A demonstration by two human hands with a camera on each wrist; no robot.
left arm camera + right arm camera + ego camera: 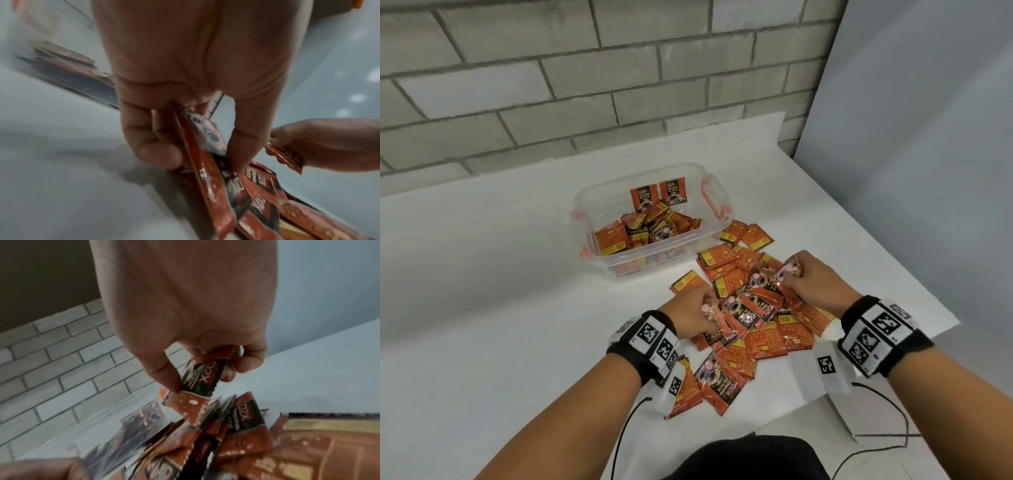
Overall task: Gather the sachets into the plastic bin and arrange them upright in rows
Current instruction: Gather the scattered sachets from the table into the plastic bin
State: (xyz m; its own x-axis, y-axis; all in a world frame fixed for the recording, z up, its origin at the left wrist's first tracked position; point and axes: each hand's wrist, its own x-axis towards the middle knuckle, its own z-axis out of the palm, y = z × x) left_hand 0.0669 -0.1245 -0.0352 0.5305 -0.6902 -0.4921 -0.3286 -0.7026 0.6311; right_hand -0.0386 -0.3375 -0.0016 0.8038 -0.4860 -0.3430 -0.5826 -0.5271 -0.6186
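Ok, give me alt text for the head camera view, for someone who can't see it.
Two hands, left hand and right hand, each grip orange sachets from a loose pile on a white table. Beyond sits a clear plastic bin part-filled with sachets, two upright at its far wall.

Orange-and-black sachets (751, 301) lie heaped flat beside the clear plastic bin (599, 205), which holds more.
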